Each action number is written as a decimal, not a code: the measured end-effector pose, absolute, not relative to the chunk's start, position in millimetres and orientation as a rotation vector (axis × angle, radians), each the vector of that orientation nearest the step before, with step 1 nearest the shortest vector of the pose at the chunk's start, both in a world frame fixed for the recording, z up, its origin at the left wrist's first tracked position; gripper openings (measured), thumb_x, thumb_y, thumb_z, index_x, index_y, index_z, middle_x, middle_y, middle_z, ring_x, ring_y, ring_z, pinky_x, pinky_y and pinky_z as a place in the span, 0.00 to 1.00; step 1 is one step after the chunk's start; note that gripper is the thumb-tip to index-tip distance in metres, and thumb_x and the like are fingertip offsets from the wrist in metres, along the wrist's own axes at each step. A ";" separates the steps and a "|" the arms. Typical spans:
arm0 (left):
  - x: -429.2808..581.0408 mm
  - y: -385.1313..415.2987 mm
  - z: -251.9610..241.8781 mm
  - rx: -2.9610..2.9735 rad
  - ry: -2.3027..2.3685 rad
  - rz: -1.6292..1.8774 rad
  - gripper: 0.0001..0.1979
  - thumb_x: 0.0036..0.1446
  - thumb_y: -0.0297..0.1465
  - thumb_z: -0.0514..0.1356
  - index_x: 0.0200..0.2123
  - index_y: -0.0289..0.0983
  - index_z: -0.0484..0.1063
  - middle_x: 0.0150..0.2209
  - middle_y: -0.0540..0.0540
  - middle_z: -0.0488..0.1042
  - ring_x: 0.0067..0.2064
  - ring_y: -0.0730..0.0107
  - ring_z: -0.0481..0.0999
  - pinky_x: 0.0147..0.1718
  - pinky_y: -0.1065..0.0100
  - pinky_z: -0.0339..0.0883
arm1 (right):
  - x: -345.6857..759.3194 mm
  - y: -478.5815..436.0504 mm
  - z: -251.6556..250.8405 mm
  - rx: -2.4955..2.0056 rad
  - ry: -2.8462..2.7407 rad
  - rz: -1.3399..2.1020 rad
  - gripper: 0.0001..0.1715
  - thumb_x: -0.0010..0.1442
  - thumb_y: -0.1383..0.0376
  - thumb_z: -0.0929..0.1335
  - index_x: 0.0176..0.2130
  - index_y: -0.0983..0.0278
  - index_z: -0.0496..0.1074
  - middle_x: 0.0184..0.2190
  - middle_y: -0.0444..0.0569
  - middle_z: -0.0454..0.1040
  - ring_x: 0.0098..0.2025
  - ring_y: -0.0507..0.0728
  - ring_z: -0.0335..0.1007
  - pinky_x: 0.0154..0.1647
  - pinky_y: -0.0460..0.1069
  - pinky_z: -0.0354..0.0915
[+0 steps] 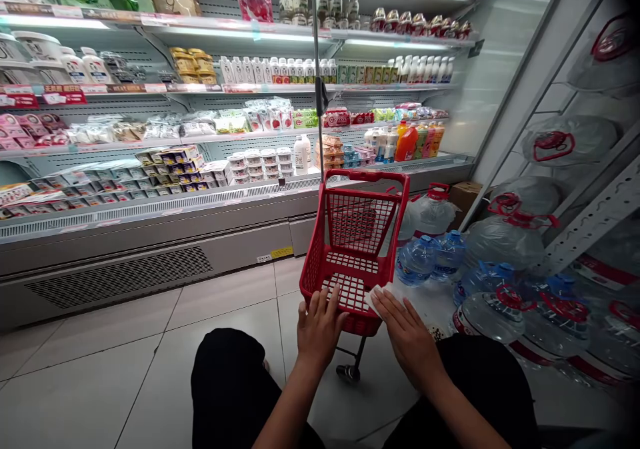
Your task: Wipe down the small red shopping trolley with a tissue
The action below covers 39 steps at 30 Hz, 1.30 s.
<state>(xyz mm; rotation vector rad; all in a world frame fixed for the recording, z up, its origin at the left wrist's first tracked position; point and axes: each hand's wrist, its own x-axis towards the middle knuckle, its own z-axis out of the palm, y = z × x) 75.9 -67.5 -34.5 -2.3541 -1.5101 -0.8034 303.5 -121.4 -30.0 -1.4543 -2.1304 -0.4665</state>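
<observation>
1. Filling the left and upper view, a refrigerated display case (pixel 150 236) carries rows of bottles, tubs, cartons and bags on lit shelves above a grey base with a vent.
2. Running along its foot, a pale tiled floor (pixel 220 309) stretches toward the person.
3. Standing at the right, a white rack (pixel 590 202) bears large clear water jugs (pixel 487 316) with red handles; more jugs and some blue-capped bottles (pixel 417 260) crowd near the floor.
4. Bending at either side of the lower view, two black-trousered legs (pixel 230 382) frame the person's forearms.
5. Standing between the case and the person, beyond the knees, a red shopping cart (pixel 311 266) shows its lattice basket and a dark wheel (pixel 349 373) below.
6. Reaching to the basket's near edge, the left hand (pixel 320 329) has its fingers spread, tips at the rim.
7. Resting at the basket's near right corner, the right hand (pixel 407 336) keeps its fingers straight and mostly together; its thumb is hidden, so whether it pinches anything I cannot tell.
8. Lying under those fingertips, a white tissue or cloth (pixel 373 299) covers part of the rim.
</observation>
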 end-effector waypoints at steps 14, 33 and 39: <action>59.0 -28.5 -2.2 -2.584 -1.255 -0.657 0.24 0.71 0.46 0.56 0.64 0.40 0.70 0.67 0.38 0.70 0.59 0.52 0.77 0.60 0.49 0.68 | 294.4 -107.8 -47.4 -1.347 -2.208 -0.477 0.48 0.65 0.81 0.54 0.77 0.59 0.41 0.74 0.46 0.56 0.76 0.55 0.47 0.76 0.57 0.50; 66.0 -52.8 -4.4 -2.672 -1.085 -0.683 0.34 0.68 0.29 0.56 0.74 0.45 0.52 0.77 0.47 0.50 0.77 0.57 0.48 0.74 0.47 0.47 | 334.5 -108.7 -43.8 -1.522 -1.971 -0.363 0.41 0.71 0.73 0.55 0.77 0.55 0.42 0.74 0.47 0.58 0.75 0.58 0.53 0.75 0.62 0.53; 99.1 -72.0 -13.1 -2.728 -1.165 -0.798 0.52 0.56 0.29 0.62 0.77 0.41 0.39 0.78 0.41 0.39 0.77 0.46 0.43 0.72 0.42 0.51 | 281.6 -109.6 -49.0 -1.446 -1.955 -0.279 0.43 0.70 0.74 0.55 0.77 0.57 0.38 0.73 0.51 0.59 0.75 0.60 0.53 0.74 0.65 0.55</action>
